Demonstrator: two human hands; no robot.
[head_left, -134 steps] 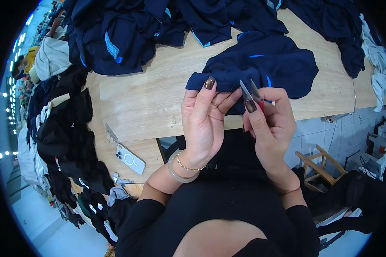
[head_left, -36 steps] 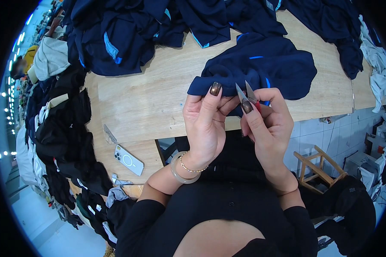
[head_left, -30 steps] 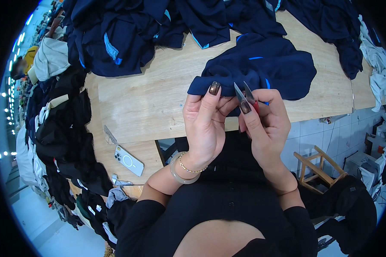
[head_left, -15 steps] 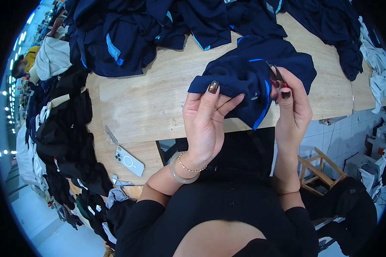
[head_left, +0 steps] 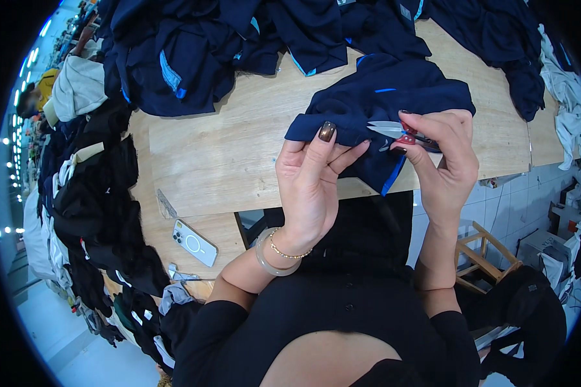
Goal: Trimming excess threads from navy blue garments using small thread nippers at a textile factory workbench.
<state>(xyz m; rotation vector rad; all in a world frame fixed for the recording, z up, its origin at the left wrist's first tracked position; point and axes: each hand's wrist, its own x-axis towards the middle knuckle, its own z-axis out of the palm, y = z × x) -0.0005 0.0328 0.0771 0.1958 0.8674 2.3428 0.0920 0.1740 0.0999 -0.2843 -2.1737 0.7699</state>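
A navy garment (head_left: 394, 90) with bright blue trim lies over the table's front edge, one part lifted. My left hand (head_left: 313, 171) pinches its raised edge between thumb and fingers, the thumb on top. My right hand (head_left: 448, 145) is closed around small thread snips (head_left: 403, 133) with red parts near the pivot. Their blades point left, slightly apart, just above the garment and close to the fingertips of my left hand. Whether a thread lies between the blades I cannot tell.
More navy garments (head_left: 174, 58) are heaped along the far side of the wooden table (head_left: 206, 148). Black clothes (head_left: 97, 200) hang at the left. A phone (head_left: 195, 242) lies near the left front, beside a small metal tool (head_left: 182, 274). A wooden stool (head_left: 487, 251) stands at the lower right.
The snips have turned from pointing up and away to pointing left, and their blades have come near my left hand's fingertips. My left hand keeps its hold almost unmoved.
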